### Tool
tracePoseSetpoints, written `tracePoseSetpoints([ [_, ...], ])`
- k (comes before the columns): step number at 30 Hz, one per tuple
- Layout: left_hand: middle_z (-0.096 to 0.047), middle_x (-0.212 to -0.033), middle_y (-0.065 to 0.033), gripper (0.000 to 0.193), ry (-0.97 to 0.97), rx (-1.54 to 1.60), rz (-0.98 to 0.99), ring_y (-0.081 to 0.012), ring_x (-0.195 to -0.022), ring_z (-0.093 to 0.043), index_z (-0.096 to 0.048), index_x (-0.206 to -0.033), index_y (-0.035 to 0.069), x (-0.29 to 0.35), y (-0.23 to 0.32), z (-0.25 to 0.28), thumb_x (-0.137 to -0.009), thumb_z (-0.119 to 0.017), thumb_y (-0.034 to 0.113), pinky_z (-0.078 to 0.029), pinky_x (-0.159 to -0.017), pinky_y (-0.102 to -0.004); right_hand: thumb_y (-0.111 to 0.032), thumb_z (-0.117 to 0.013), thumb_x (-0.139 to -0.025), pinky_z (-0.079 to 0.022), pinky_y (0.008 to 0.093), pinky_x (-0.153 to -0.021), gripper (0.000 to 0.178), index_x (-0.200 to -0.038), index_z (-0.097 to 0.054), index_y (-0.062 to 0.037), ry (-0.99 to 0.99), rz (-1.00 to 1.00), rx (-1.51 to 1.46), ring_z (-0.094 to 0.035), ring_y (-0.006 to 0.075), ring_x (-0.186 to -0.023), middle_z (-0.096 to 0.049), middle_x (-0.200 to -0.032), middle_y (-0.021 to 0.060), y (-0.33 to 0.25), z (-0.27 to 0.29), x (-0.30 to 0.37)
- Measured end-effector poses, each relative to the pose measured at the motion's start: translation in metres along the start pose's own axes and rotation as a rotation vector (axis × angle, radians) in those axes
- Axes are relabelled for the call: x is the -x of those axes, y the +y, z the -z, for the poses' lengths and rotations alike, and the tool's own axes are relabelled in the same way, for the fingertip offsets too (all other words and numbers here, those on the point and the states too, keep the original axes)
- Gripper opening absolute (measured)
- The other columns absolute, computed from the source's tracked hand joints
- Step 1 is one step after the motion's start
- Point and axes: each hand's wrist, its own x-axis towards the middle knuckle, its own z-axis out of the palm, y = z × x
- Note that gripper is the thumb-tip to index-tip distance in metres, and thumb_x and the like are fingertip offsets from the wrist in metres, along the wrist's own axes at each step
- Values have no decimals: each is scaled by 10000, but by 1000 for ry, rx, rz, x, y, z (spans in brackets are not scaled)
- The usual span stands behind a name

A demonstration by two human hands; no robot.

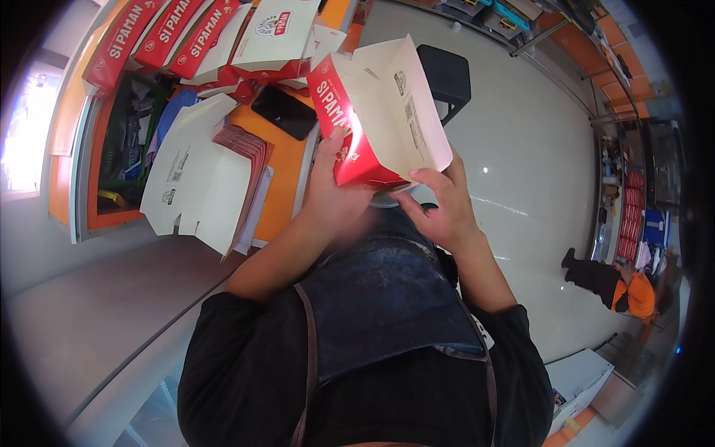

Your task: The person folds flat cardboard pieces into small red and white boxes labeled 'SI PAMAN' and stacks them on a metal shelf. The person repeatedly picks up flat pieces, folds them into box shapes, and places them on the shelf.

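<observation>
Your left hand (333,190) has its thumb pressed flat on the red outer wall of the half-folded red-and-white cardboard food box (380,112); its other fingers are hidden behind the box, so can't tell their spread. Your right hand (441,208) pinches the box's lower edge, thumb on the white inner face, fingers curled underneath. Box sits just above your lap at 12 o'clock from your hands, held in the air, touching nothing else. It's open and empty, white inside showing. Its long axis runs roughly 11 to 5 o'clock, the open mouth facing 1 o'clock, the red printed wall to your left.

At 9 to 10 o'clock, a stack of flat unfolded white cardboard box blanks (201,175) lies on the orange countertop (287,167), with a black phone (284,112) just beside it. More red folded boxes (160,33) stand in a row at 11 o'clock. Black stool (445,74) at 1 o'clock on the pale glossy tile floor (521,164). Person in orange top (622,287) crouches at 3 o'clock, well apart.
</observation>
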Motion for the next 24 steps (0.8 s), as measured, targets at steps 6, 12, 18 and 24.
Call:
tracePoseSetpoints([
  [6,-502,-1496,-151,696,-3,104,62,-309,-1376,-507,-357,-1543,78,-2,3,-4,-1035,-392,552,-406,-1131,-546,-74,-841,-826,-570,421,-886,519,-1269,-573,-112,187,-62,105,-609,447,-1220,-568,-1371,269,7,-20,17],
  [12,-503,-1493,-140,736,-53,153,138,-311,-1347,-529,-375,-1548,106,-1,8,1,-1013,-385,611,-449,-1080,-543,82,-665,-866,-535,407,-946,717,-1514,-392,-54,159,74,-178,-593,370,-1278,-483,-1517,269,16,-27,17],
  [18,-496,-1497,-146,788,-55,186,246,-311,-1347,-531,-359,-1556,111,2,2,3,-992,-386,659,-463,-1062,-547,63,-625,-899,-427,389,-1095,792,-1584,-234,-7,23,-416,-471,-499,321,-1382,-424,-1577,192,20,-37,36],
  [24,-461,-1521,-116,657,-46,-169,156,-279,-1381,-494,-302,-1576,147,7,-14,8,-1076,-356,570,-455,-1081,-550,5,-685,-892,-452,388,-1079,816,-1582,-249,1,14,-174,6,-532,352,-1332,-446,-1518,226,4,-36,29],
])
